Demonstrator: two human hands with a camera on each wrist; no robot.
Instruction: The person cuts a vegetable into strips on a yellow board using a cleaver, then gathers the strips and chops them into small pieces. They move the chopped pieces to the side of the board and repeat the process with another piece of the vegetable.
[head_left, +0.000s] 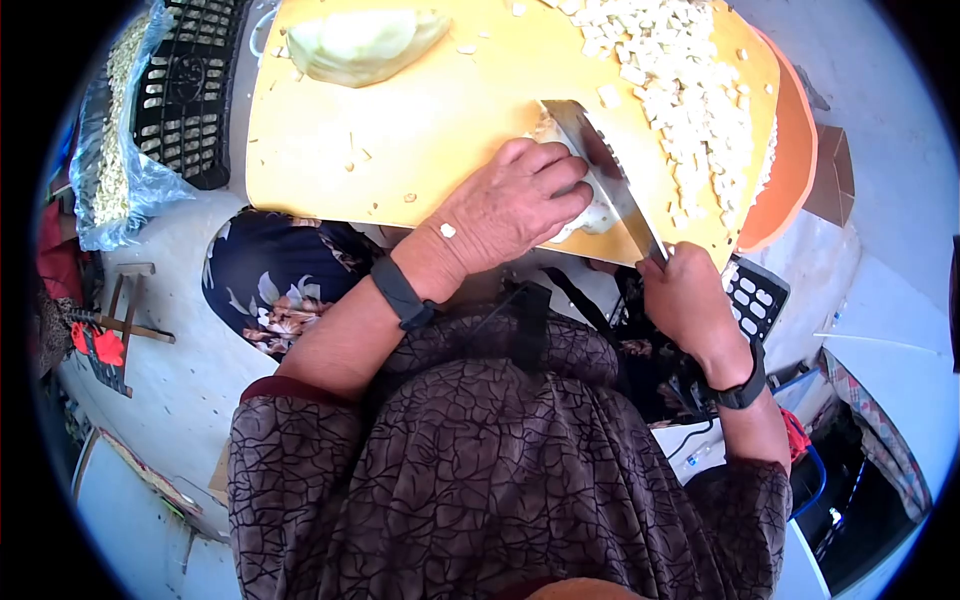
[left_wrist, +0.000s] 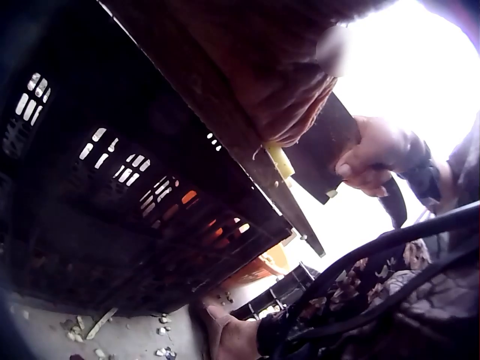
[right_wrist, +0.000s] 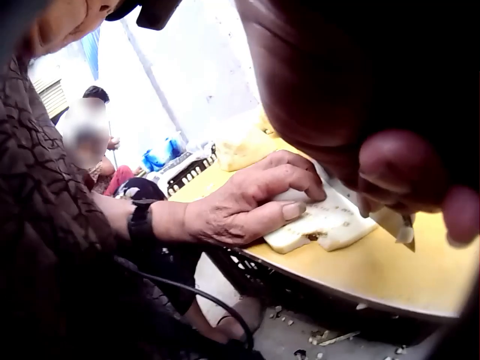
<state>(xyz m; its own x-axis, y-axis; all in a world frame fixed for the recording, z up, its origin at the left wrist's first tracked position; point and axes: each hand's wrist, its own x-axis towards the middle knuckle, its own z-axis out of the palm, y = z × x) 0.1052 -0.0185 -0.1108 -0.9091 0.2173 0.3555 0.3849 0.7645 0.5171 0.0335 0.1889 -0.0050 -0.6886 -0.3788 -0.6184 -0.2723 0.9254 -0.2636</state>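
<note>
My left hand (head_left: pixel 515 200) holds down a pale, gourd-like slab (right_wrist: pixel 341 221) on the yellow board (head_left: pixel 330 130), its fingers bent over the top and the thumb along the near side. Brownish marks show on the slab's face in the right wrist view. My right hand (head_left: pixel 690 300) grips the handle of a cleaver (head_left: pixel 617 185). The blade stands tilted right beside the slab, close to my left fingertips. A small white bit clings to the back of my left hand. At the board's far left lies a larger pale green chunk (head_left: pixel 365 50).
Many diced white cubes (head_left: pixel 690 90) cover the board's right side. An orange basin (head_left: pixel 795 150) sits beneath its right edge. Left of the board are a black crate (head_left: pixel 190 90) and a plastic bag of small pale pieces (head_left: pixel 112 140). Another person (right_wrist: pixel 94 135) is in the background.
</note>
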